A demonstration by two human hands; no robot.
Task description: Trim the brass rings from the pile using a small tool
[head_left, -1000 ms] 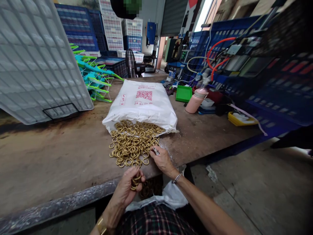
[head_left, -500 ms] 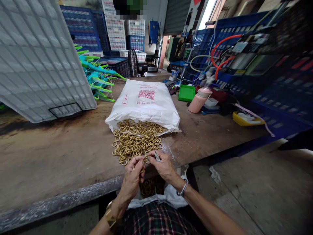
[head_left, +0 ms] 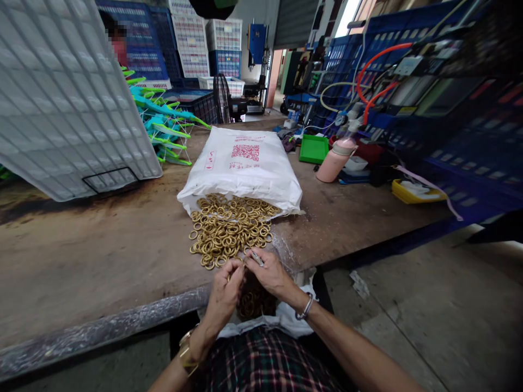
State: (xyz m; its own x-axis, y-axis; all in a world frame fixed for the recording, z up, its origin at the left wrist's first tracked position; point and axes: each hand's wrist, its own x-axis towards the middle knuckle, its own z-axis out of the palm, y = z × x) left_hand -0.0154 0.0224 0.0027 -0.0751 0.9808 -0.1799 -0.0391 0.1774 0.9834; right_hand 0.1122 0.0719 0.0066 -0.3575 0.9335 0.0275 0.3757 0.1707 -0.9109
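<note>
My left hand (head_left: 227, 288) is closed around a brass-coloured ring at the table's front edge. Its fingertips meet those of my right hand (head_left: 269, 275), which grips a small metal tool (head_left: 257, 258) between thumb and fingers. Just beyond both hands lies a heap of brass-coloured rings (head_left: 229, 231), spilling from the mouth of a white sack (head_left: 245, 177) with red print. Below my hands, an open white bag (head_left: 286, 321) on my lap holds more rings, partly in shadow. My fingers hide most of the ring between them.
A large white crate (head_left: 81, 109) stands at the left, beside teal and green plastic pieces (head_left: 163, 122). Toward the right are a green tray (head_left: 314, 149), a pink bottle (head_left: 335, 161) and a yellow tray (head_left: 417, 193). A person's head shows partly behind the crate.
My hands have drawn closer together, and the ring between them is now more hidden. The view has shifted slightly. A person's head has appeared behind the crate.
</note>
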